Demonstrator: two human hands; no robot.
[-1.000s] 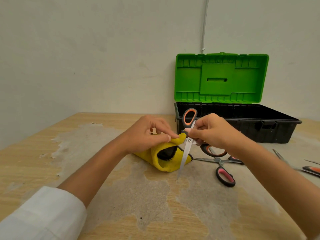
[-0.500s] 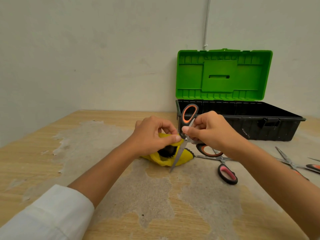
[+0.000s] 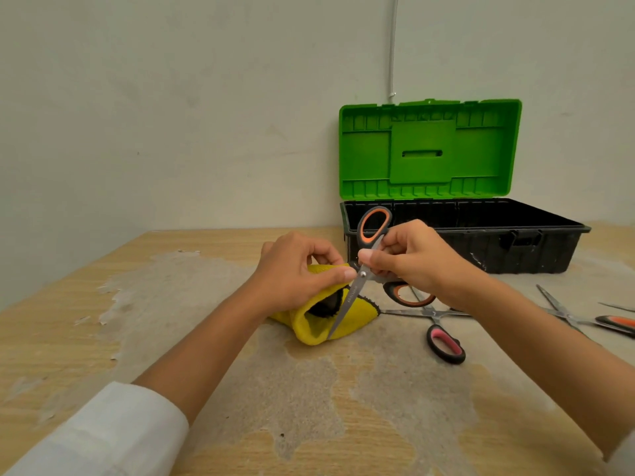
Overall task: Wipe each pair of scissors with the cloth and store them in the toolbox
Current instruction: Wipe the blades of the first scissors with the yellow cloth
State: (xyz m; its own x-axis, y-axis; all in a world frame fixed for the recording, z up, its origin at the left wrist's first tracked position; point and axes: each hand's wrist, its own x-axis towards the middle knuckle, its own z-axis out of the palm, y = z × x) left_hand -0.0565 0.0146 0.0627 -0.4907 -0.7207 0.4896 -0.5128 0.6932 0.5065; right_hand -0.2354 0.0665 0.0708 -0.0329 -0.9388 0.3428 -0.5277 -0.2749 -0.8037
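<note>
While the orange-and-black scissors (image 3: 360,280) sit pinched at their pivot, I can see their blade slanting down toward seven o'clock, its tip lying over the yellow cloth (image 3: 323,317). My right hand (image 3: 412,262) is closed on the scissors near the pivot, one orange loop standing up at twelve o'clock from the fingers and the other loop hanging below the hand at five o'clock. My left hand (image 3: 295,276) is closed on the cloth, pressing a fold of it against the blade just beside the pivot — thumb tip touching the metal. The two hands meet there, fingertips almost together. The cloth is bunched on the table (image 3: 171,304), with a dark opening showing in its folds.

At three o'clock from the cloth, a pair of pink-handled scissors (image 3: 443,334) lies flat on the table with blades spread, partly hidden behind my right forearm. Farther out toward three o'clock another pair with an orange handle (image 3: 584,319) lies near the picture's edge, only partly in view.

At one o'clock from the hands stands the toolbox (image 3: 515,242) — black tub, green lid (image 3: 429,149) raised upright against the wall (image 3: 171,115). I cannot tell what is inside it. The table's wood surface is worn to grey patches.
</note>
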